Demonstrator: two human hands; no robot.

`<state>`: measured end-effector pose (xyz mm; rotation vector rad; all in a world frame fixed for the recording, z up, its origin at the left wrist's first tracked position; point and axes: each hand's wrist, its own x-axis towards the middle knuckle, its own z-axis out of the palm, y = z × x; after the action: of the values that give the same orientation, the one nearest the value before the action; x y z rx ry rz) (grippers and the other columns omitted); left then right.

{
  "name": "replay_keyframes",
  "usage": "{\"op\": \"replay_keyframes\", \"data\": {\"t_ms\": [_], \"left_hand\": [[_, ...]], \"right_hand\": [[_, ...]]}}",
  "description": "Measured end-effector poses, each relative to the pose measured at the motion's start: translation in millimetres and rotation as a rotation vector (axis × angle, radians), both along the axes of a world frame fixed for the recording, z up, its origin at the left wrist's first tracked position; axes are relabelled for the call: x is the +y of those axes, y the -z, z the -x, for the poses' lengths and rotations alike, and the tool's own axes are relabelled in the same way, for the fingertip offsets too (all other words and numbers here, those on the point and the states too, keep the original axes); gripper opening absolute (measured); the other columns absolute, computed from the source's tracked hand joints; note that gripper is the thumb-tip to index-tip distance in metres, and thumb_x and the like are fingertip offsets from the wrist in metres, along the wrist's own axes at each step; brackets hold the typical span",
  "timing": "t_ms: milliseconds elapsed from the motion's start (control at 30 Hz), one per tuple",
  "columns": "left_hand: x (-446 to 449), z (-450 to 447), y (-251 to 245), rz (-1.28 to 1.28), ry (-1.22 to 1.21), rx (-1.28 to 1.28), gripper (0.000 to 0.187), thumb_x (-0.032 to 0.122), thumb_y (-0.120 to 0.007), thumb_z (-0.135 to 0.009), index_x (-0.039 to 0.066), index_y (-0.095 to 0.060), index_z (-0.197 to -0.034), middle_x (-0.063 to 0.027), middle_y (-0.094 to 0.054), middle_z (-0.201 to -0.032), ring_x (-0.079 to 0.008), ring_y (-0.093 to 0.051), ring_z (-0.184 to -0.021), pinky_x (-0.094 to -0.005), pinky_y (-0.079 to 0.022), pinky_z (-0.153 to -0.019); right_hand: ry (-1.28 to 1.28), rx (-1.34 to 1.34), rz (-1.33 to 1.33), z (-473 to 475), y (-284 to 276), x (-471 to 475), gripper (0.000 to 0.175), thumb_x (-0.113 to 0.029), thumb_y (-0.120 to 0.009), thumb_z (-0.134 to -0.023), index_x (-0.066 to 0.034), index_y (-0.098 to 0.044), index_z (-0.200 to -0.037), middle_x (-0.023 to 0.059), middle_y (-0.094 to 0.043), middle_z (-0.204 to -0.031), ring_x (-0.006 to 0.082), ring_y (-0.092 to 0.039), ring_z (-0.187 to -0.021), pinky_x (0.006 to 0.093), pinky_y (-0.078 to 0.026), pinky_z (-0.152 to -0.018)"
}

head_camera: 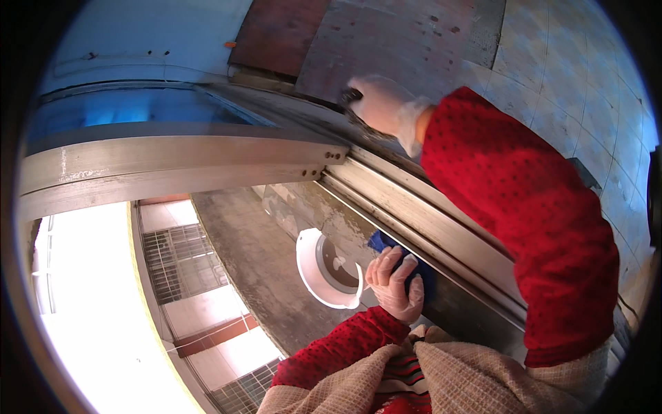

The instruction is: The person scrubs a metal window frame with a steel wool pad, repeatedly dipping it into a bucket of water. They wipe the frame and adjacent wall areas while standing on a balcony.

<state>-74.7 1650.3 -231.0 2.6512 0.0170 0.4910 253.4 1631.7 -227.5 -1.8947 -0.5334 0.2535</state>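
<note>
Both my hands wear thin clear gloves, with red dotted sleeve covers on the forearms. My left hand (393, 284) is closed over a bunched blue cloth (380, 241) on the concrete ledge, right beside the metal window track (408, 207). To the left of that hand stands a white plastic bucket (309, 279) holding greyish water with a small white piece in it. My right hand (380, 103) reaches to the far side of the window frame and grips a dark object (351, 97). Blur and the fingers hide what this object is.
A metal window sash rail (170, 160) crosses the left side above the ledge. Beyond the concrete ledge (243, 248) is a drop towards a building with barred windows (183, 261). Reddish-brown boards (382, 46) lie on the tiled floor (558, 77) indoors.
</note>
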Motion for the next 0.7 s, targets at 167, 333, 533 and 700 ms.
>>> {"op": "replay_keyframes", "data": {"t_ms": [167,333,533,700], "left_hand": [[1,-2,0,0.007,-0.013,-0.015,0.035,0.023,-0.066,-0.08,0.014,-0.064,-0.113,-0.011,-0.06,-0.124,-0.0316,-0.056,-0.117,-0.0466,-0.036,-0.1],[2,-1,-1,-0.016,-0.024,-0.002,0.036,0.022,-0.068,-0.077,0.016,-0.065,-0.112,-0.0106,-0.06,-0.123,-0.031,-0.057,-0.116,-0.047,-0.037,-0.1],[1,-1,-1,-0.025,-0.013,-0.008,0.04,0.018,-0.068,-0.073,0.014,-0.064,-0.113,-0.0114,-0.059,-0.124,-0.0321,-0.056,-0.116,-0.0472,-0.036,-0.1],[0,-3,2,-0.017,0.011,-0.054,0.039,0.014,-0.067,-0.073,0.013,-0.064,-0.112,-0.0135,-0.058,-0.123,-0.0342,-0.054,-0.118,-0.0482,-0.036,-0.101]], "right_hand": [[-0.066,-0.077,-0.093,-26,-5,90,0.032,-0.016,-0.062,-0.084,-0.0073,-0.069,-0.114,0.0205,-0.069,-0.109,0.0359,-0.065,-0.106,0.0423,-0.049,-0.093],[-0.322,-0.087,0.044,-27,21,105,0.041,-0.012,-0.055,-0.085,-0.0148,-0.068,-0.124,0.015,-0.066,-0.124,0.0325,-0.058,-0.121,0.0395,-0.044,-0.104],[-0.371,-0.09,0.232,-12,19,61,0.047,-0.007,-0.051,-0.085,-0.0147,-0.065,-0.129,0.0144,-0.069,-0.116,0.0352,-0.064,-0.108,0.0391,-0.049,-0.098],[-0.549,-0.312,0.56,18,5,0,0.053,-0.001,-0.048,-0.083,-0.0182,-0.064,-0.13,0.0161,-0.07,-0.108,0.0374,-0.067,-0.096,0.0399,-0.052,-0.087]]}}
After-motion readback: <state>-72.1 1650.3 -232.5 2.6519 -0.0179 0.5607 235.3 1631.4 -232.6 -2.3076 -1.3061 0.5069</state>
